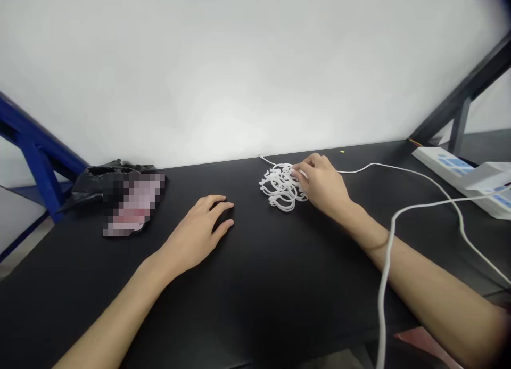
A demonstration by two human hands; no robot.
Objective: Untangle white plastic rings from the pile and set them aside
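Note:
A loose heap of white looped cords [282, 189] lies on the black table [247, 284], toward the wall. They look like thin cables or ties with small end pieces; their exact kind is unclear. My right hand [321, 181] reaches over the heap's right side, thumb and fingertips pinched on a white cord there. To the left, my left hand [202, 228] rests palm down on the tabletop, fingers apart and holding nothing, some way from the heap.
A blurred pink item [136, 204] and a black plastic bag [90, 185] lie at the left. White-and-blue boxes [459, 166] stand at the right. A long white cable [393, 241] crosses my right forearm. A blue frame [35, 156] and a wall [223, 76] border the table.

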